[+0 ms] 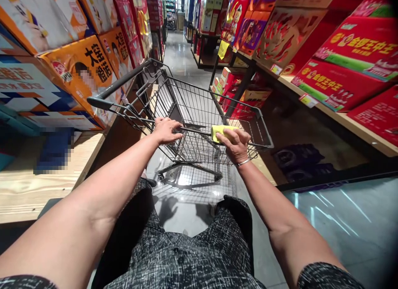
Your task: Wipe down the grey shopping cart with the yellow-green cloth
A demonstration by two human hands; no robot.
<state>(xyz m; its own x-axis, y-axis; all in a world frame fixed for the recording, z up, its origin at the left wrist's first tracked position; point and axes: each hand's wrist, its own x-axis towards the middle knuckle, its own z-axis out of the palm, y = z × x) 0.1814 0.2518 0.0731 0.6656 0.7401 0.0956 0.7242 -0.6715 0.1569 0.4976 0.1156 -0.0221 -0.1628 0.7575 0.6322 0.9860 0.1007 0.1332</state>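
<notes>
I have both hands on the near side of a wire shopping cart (268,133) that stands just ahead of them. My left hand (167,130) is wrapped loosely around the rim, fingers over the top and thumb on the near side. My right hand (235,143) is closed on a folded yellow cloth (218,133), pressing it to the same rim a little way along; the cloth sticks out on the side toward the left hand. Through the basket's mesh, beyond the hands, I see the floor (175,61). The push handle (102,99) juts out ahead and to the left of my left hand.

Farther left of that hand, an orange carton (74,73) sits among stacked cartons above a wooden shelf (25,197); I cannot see inside them. To the right of the right hand, red boxes (329,83) are stacked on a shelf board (373,143), their contents hidden too. Below that board, nearer my right hand, the shadowed lower bay holds dark purple packs (300,156).
</notes>
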